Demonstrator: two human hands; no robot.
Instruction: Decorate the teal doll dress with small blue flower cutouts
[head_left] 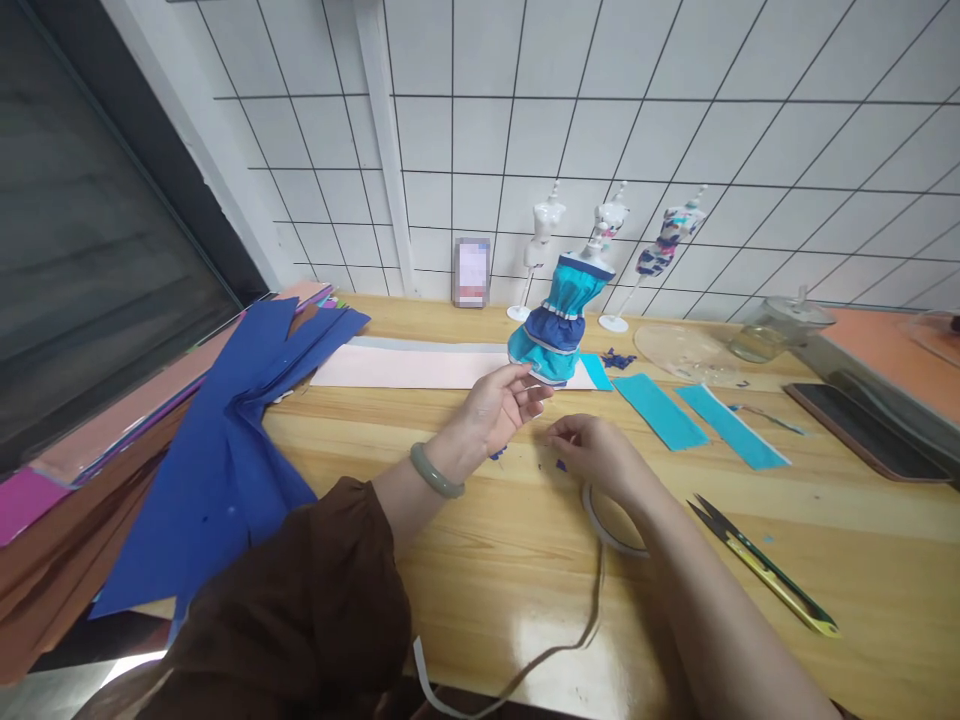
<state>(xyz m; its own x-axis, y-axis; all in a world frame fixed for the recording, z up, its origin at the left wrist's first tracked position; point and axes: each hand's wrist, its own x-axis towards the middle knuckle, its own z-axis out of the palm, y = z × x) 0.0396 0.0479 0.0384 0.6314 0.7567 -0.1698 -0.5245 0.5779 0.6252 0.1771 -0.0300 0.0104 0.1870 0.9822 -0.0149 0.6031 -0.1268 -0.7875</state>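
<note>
My left hand (pixel 504 408) has its fingers curled at the hem of a miniature dress form (pixel 562 315), lifted and tilted to the right. The form wears a tiered crepe-paper dress in turquoise and dark blue, with pale trim between the tiers. Just right of the hem, my right hand (pixel 596 455) is closed in a pinch, apart from the dress; whatever lies between its fingertips is too small or hidden to tell. Below the right hand, a roll of double-sided tape (pixel 611 535) lies on the table, partly covered by the forearm, its loose strip trailing toward the front edge.
Yellow-handled thread snips (pixel 765 568) lie at right. Turquoise strips (pixel 660 412) and a pale pink strip (pixel 412 365) lie flat. Blue paper (pixel 217 450) is heaped at left. Behind stand a white dress form (pixel 546 225) and a patterned one (pixel 664 245). A dark tablet (pixel 870 430) sits right.
</note>
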